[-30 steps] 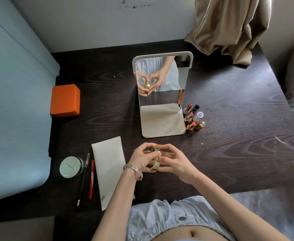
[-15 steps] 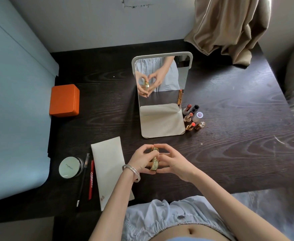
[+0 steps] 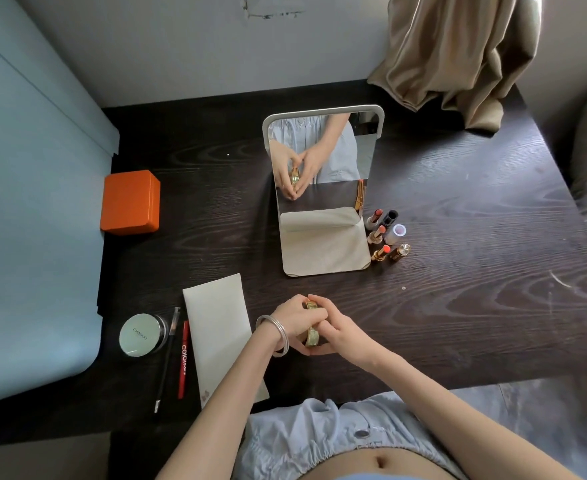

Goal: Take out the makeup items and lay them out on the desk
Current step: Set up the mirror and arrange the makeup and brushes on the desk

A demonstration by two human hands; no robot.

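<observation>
Dark wood desk, seen from above, with grey wall and a tan curtain at 1 o'clock. Nearest you, at the desk's front centre, your left hand and right hand close together around a round gold compact held on edge just above the desk; the fingers of both curl round its rim, so neither hand is free. At 9 o'clock of the hands lies a flat cream pouch, then a red pencil, a black pencil and a pale green compact, all flat on the desk. At 12 o'clock stands a mirror; at its 3 o'clock side a cluster of lipsticks stands upright. An orange box sits at 10 o'clock, well apart.

Step in hand, judged: the gold compact is out and being handled, not yet laid down. Next, you need a bare patch of desk, then to tip it flat and release both hands.
</observation>
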